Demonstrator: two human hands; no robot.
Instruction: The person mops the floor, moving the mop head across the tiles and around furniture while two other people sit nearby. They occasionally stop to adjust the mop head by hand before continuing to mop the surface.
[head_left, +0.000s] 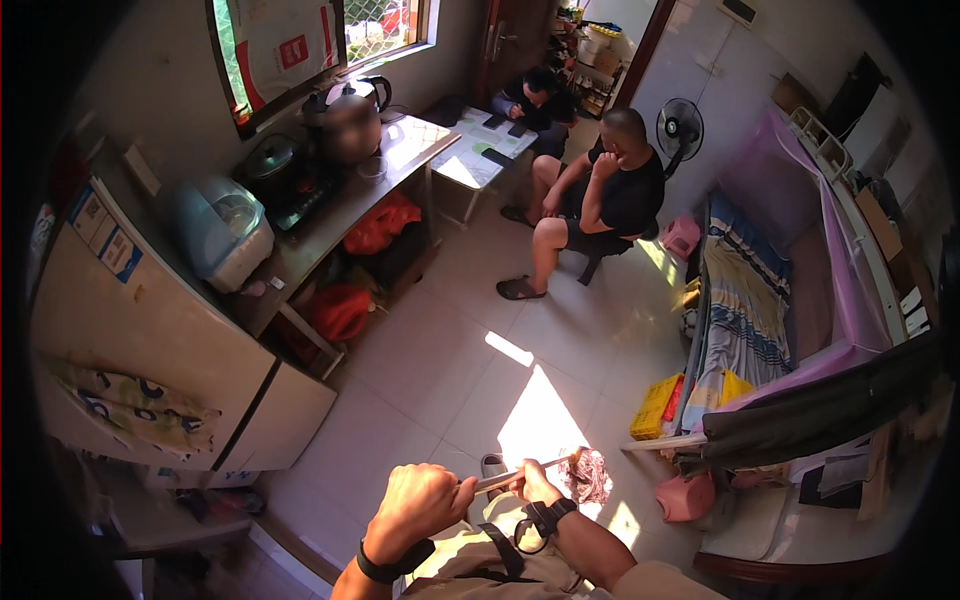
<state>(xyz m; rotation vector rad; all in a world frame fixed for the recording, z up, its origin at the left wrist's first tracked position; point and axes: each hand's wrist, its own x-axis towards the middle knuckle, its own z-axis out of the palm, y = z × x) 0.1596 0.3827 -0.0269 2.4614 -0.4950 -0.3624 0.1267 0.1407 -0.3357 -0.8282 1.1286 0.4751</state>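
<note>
Both my hands grip the pale handle (501, 481) of a string mop. My left hand (424, 501) is closed around its left part, the thumb pointing along it. Farther right, my right hand (535, 481) wraps the same handle. Black straps circle both wrists. Past my right hand, the handle slants up to a yellowish fitting beside the brownish-white mop head (589, 477), which appears to rest on the tiled floor at the edge of a sunlit patch. A slipper (493, 466) shows just beyond the handle, partly hidden by it.
A refrigerator (157, 300) and a long table (300, 259) with cookware line the left. Ahead, one person (626, 180) sits on a stool and another (536, 101) at a folding table (480, 142). Right stand a bed (746, 285), yellow crate (655, 407) and pink stool (686, 497).
</note>
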